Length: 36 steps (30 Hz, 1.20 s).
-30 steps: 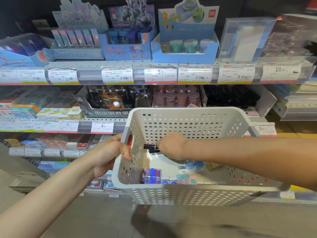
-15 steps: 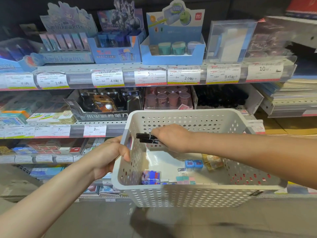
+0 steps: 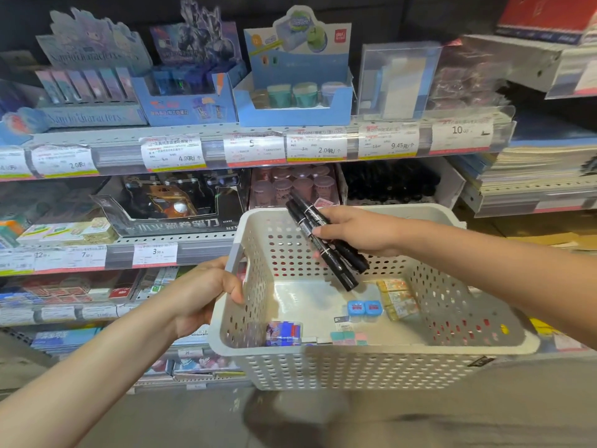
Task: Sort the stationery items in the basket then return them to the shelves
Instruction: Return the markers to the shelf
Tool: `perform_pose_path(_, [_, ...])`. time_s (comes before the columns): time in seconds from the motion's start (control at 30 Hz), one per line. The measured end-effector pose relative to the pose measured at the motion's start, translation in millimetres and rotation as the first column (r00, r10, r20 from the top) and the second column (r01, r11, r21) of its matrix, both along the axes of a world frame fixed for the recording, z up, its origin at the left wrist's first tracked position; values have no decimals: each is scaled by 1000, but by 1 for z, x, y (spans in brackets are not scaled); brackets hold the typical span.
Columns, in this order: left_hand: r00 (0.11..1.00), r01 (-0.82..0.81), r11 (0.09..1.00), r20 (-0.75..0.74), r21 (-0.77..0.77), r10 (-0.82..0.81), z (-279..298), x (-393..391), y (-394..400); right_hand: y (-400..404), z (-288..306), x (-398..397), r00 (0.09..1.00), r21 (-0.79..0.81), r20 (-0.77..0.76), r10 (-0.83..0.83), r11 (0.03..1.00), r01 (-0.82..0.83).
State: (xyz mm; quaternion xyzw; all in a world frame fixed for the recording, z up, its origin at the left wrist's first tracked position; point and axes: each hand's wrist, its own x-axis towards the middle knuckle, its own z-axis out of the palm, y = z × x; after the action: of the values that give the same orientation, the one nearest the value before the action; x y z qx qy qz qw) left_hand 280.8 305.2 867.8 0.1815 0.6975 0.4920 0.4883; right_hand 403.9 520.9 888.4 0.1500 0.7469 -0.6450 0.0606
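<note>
My left hand (image 3: 206, 295) grips the left rim of a white perforated basket (image 3: 361, 367), held in front of the shelves. Above the basket's far side, my right hand (image 3: 358, 232) holds two black markers (image 3: 318, 239), tilted with their upper ends toward the middle shelf. Lying on the basket floor are two small blue sharpeners (image 3: 364, 309), yellow packets (image 3: 398, 299), a blue-and-red pack (image 3: 284, 333) and pastel erasers (image 3: 348, 337).
Store shelves (image 3: 206, 247) with price tags fill the view behind the basket. A box of black markers (image 3: 391, 184) sits on the middle shelf just beyond my right hand, beside pink sharpeners (image 3: 290, 184). Stacked notebooks (image 3: 542, 169) lie at the right.
My right hand rose out of the basket with the two black markers, up to rim height. The markers turned from level to tilted. My left hand keeps its grip.
</note>
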Motion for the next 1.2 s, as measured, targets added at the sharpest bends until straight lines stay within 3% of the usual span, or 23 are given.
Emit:
perform_pose_path(0.13, [1000, 21, 1000, -13, 20, -21, 3, 5, 7, 24, 7, 11, 1000, -174, 3, -31, 984, 31])
perform_pose_path(0.4, [999, 35, 999, -26, -18, -35, 3, 14, 14, 67, 16, 24, 959, -124, -46, -279, 954, 272])
perform_pose_path(0.53, [998, 49, 999, -24, -18, -50, 2, 16, 15, 85, 13, 18, 913, -204, -49, -404, 899, 387])
perform_pose_path(0.73, [998, 63, 998, -7, -15, -63, 5, 18, 16, 122, -5, -8, 796, -45, -161, -583, 810, 584])
perform_pose_path(0.83, [998, 54, 998, -12, -23, -54, 5, 19, 18, 139, -9, -24, 759, 100, -137, -636, 753, 650])
perform_pose_path(1.07, [1000, 11, 1000, -23, -16, -11, 5, 17, 17, 156, -8, -47, 845, 250, -25, -534, 815, 522])
perform_pose_path(1.2, [1000, -5, 1000, -25, -17, 5, 6, 18, 17, 162, -19, -60, 850, 503, -55, -525, 720, 477])
